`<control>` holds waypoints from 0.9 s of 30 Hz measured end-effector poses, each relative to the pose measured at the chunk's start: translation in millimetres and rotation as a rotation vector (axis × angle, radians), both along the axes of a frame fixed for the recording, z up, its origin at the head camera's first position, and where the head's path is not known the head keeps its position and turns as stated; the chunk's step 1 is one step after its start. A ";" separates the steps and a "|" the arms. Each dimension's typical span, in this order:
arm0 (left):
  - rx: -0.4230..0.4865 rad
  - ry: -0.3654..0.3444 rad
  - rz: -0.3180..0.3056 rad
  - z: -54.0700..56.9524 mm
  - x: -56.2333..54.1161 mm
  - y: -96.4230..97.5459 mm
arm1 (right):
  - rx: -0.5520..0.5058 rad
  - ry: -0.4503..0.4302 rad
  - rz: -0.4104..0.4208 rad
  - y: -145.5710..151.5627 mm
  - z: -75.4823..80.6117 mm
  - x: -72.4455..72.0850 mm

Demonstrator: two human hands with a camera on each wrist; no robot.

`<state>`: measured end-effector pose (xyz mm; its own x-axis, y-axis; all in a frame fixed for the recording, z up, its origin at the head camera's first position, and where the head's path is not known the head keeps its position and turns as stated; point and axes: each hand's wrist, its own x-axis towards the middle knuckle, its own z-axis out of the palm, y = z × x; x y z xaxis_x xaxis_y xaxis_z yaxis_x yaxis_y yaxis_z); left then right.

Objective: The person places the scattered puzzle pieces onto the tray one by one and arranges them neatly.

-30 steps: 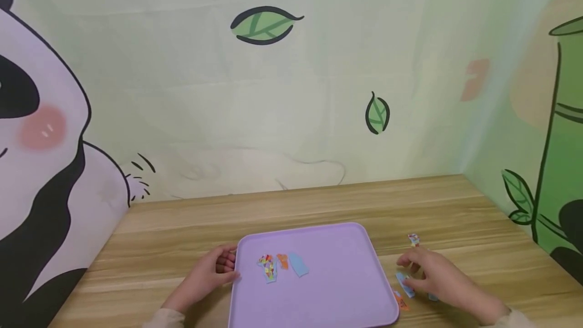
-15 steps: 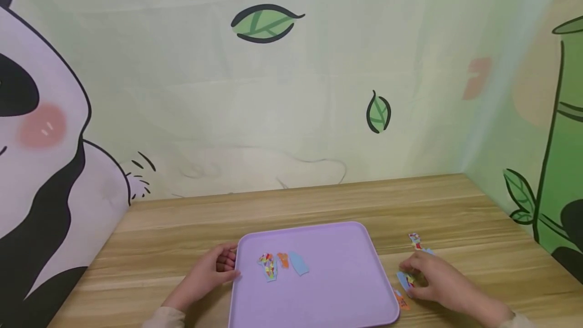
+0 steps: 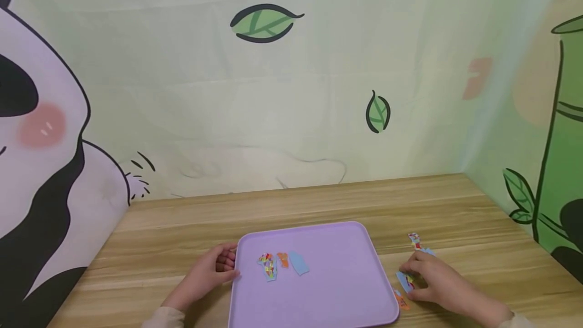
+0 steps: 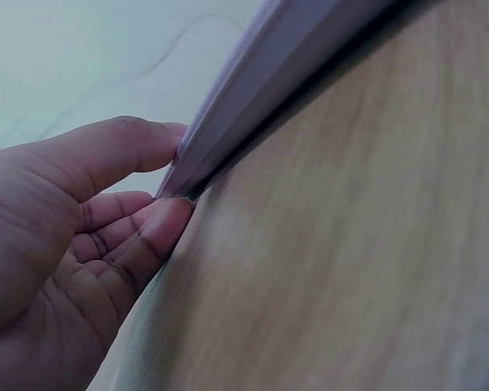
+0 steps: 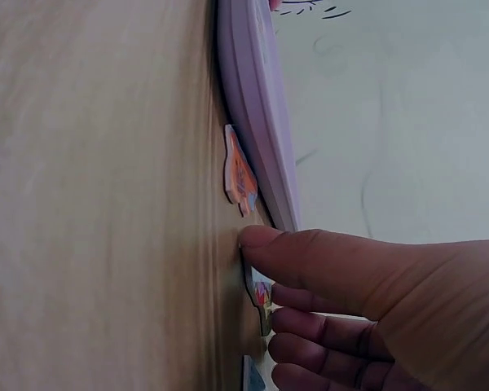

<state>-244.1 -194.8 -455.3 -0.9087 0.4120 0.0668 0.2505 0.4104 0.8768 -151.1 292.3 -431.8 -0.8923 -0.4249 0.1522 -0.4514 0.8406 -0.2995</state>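
Broadest first: the wooden table [image 3: 182, 221] carries one purple tray [image 3: 328, 287], slightly askew and cut off along its near edge. Two hands here, one on each flank. The left hand [image 3: 211, 267] pinches the tray's left edge, thumb and fingers closed on the rim. The right hand [image 3: 442, 280] is down on the table past the tray's right edge, and here's the relation that counts: the blue-and-patterned piece [image 3: 403, 281] lies flat right at its fingertips, on the tray side of the palm. Its long axis slants from far left to near right, roughly along the tray's right edge. Thumb at the near end, forefinger at the far end, bent round it with just the piece's length between; it looks gripped, though how firmly I can't tell. This hand is much the nearer; the left has the whole tray in between.

Now the count! Three pieces on the tray, side by side: one multicoloured [image 3: 268, 267], one plain blue [image 3: 298, 263], one small orange [image 3: 283, 260]. Off it, an orange-and-blue piece [image 3: 401, 300] hugs the tray's side, one is at the fingers, and beyond the knuckles a patterned end [image 3: 414, 240] and a blue edge [image 3: 428, 251] peep out, one piece or two, can't tell.
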 end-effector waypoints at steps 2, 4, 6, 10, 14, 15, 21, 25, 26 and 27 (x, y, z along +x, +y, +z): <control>-0.003 -0.001 0.001 0.6 0.3 -0.2 | 0.003 0.003 0.000 -0.4 0.2 -0.3; -0.004 -0.001 -0.001 1.1 0.7 -0.2 | 0.007 0.008 -0.001 -0.7 0.4 -0.5; -0.006 0.001 -0.003 1.5 0.9 -0.1 | 0.010 0.014 -0.002 -0.8 0.3 -0.5; -0.008 0.005 -0.004 2.0 1.2 0.3 | 0.016 0.035 -0.005 -1.0 -0.1 -0.1; -0.009 0.007 -0.003 1.9 1.3 0.6 | 0.021 0.067 -0.004 -1.1 -0.7 0.1; -0.009 0.007 -0.005 1.8 1.3 0.7 | 0.020 0.073 -0.001 -1.0 -0.8 0.0; -0.004 0.005 -0.009 1.8 1.5 0.5 | -0.012 0.082 0.009 0.1 -0.2 -0.4; -0.012 0.002 -0.004 2.3 2.0 0.5 | -0.069 0.036 0.015 0.6 2.0 -1.0; -0.014 0.001 -0.004 2.3 2.1 0.4 | -0.083 0.025 0.018 0.6 2.7 -1.2; -0.016 0.001 -0.004 2.4 2.2 0.4 | -0.097 0.019 0.021 0.4 3.4 -1.4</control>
<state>-242.0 -194.3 -452.9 -0.9069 0.4169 0.0608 0.2529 0.4233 0.8700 -152.6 292.7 -428.5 -0.8800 -0.4259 0.2104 -0.4749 0.7986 -0.3698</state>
